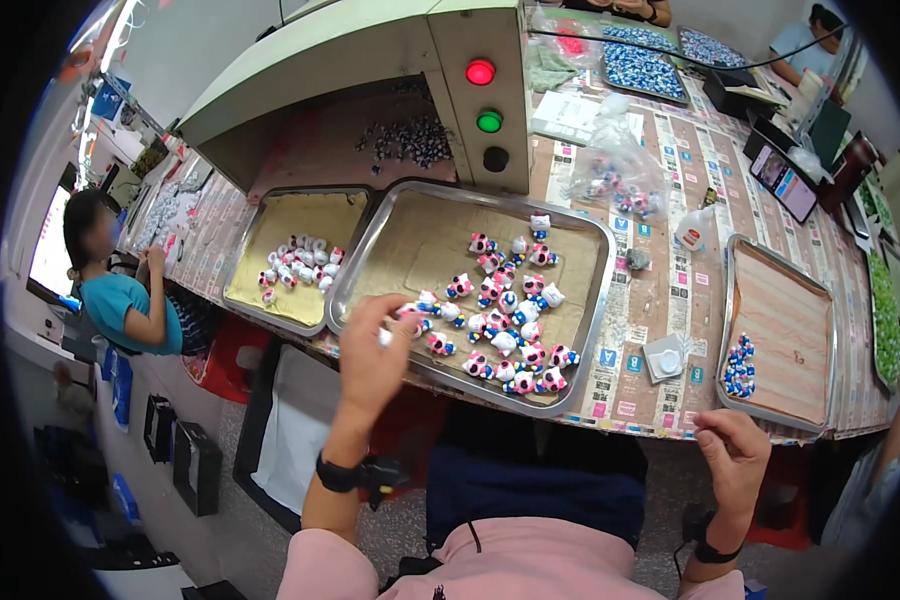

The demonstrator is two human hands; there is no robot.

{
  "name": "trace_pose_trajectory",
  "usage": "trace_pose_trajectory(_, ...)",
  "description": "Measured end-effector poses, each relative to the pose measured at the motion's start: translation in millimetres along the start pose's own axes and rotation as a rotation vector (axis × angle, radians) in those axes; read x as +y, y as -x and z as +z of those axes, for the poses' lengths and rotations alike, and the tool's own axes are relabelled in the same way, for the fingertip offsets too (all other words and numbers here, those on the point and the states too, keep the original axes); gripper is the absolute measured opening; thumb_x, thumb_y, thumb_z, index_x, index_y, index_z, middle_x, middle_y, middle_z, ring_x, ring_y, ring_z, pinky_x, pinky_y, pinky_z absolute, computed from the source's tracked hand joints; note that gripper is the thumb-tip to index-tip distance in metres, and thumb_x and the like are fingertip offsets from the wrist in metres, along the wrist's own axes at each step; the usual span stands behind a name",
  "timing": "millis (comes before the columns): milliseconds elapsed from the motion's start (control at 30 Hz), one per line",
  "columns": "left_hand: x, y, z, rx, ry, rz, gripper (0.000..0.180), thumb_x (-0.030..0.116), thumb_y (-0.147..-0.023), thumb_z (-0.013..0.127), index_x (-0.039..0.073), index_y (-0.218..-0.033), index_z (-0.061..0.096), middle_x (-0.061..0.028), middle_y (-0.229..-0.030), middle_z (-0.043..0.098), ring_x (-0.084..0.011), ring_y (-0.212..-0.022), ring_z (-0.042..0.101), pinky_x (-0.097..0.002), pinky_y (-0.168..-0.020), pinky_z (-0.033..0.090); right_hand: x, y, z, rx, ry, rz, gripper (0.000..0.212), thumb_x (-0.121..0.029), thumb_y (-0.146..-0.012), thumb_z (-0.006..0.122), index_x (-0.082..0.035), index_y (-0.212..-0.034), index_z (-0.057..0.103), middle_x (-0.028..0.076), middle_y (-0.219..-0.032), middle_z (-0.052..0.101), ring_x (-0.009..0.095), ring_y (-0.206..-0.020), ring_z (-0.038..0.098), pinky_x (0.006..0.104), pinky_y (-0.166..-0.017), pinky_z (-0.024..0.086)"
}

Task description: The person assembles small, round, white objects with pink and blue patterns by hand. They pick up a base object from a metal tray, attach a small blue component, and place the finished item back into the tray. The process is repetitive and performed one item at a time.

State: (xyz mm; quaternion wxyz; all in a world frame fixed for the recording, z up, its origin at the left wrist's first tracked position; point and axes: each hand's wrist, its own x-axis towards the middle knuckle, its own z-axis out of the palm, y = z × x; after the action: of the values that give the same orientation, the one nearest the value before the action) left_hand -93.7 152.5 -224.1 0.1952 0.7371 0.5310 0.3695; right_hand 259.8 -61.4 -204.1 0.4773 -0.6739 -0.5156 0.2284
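My left hand is over the near left part of a large metal tray, its fingers pinched on a small toy cat figurine, mostly covered by the fingertips. Beside it in the tray lie many white, pink and blue cat figurines, some upright and some tipped over. My right hand is off the table's near edge, fingers curled together; whether they hold something is hidden. Closest to that hand is a right-hand tray with a heap of small blue and white parts.
A smaller tray on the left holds white figurine heads. Behind stands a machine with red and green lights. A white square box, glue bottle, plastic bag and phone lie rightward. Other people sit around.
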Motion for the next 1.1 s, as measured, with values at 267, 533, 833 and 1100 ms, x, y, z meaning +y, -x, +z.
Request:
trace_pose_trajectory(267, -26.7, -10.2, -1.3, 0.186, -0.137, 0.059, 0.01, 0.008, -0.085, 0.063, -0.002, -0.087, 0.063, -0.0126, -0.082, 0.063, -0.0253, -0.077, 0.06, -0.0336, -0.077, 0.046, 28.7, 3.8, -35.0, 0.232, 0.026, 0.158, 0.013, 0.003, -0.084, 0.065, 0.007, -0.097, 0.066, 0.009, -0.093, 0.065, 0.013, -0.083, 0.061, 0.0229, -0.074, 0.048)
trace_pose_trajectory(533, 60.3, 47.7, 14.2, -0.419, 1.334, -0.638, 0.042, 0.045, -0.1, 0.039, 0.01, -0.078, 0.043, -0.0023, -0.07, 0.041, -0.0105, -0.058, 0.043, -0.0214, -0.036, 0.034, 55.2, -31.9, -68.2, 0.313, 0.369, 0.098, 0.018, -0.001, -0.083, 0.063, 0.002, -0.1, 0.068, 0.012, -0.095, 0.067, 0.02, -0.082, 0.064, 0.0286, -0.07, 0.05)
trace_pose_trajectory(833, 95.9, 89.3, 57.9, -0.928, 1.568, -0.876, 0.035, 0.033, -0.098, 0.051, -0.001, -0.106, 0.053, -0.0131, -0.088, 0.056, -0.0187, -0.071, 0.054, -0.0285, -0.053, 0.045, 88.6, -75.3, -56.1, 0.096, 0.585, 0.0, 0.02, -0.001, -0.075, 0.064, 0.0, -0.095, 0.067, 0.016, -0.092, 0.065, 0.031, -0.086, 0.063, 0.0377, -0.078, 0.05)
trace_pose_trajectory(1100, 99.4, 109.4, 78.6, -0.886, 1.687, -1.039, 0.038, 0.028, -0.094, 0.061, 0.0, -0.119, 0.054, -0.0162, -0.102, 0.063, -0.0213, -0.081, 0.061, -0.0284, -0.062, 0.051, 77.9, -67.2, -49.9, 0.243, 0.161, 0.174, 0.021, 0.003, -0.077, 0.066, 0.001, -0.098, 0.065, 0.008, -0.094, 0.063, 0.017, -0.081, 0.064, 0.0279, -0.074, 0.051)
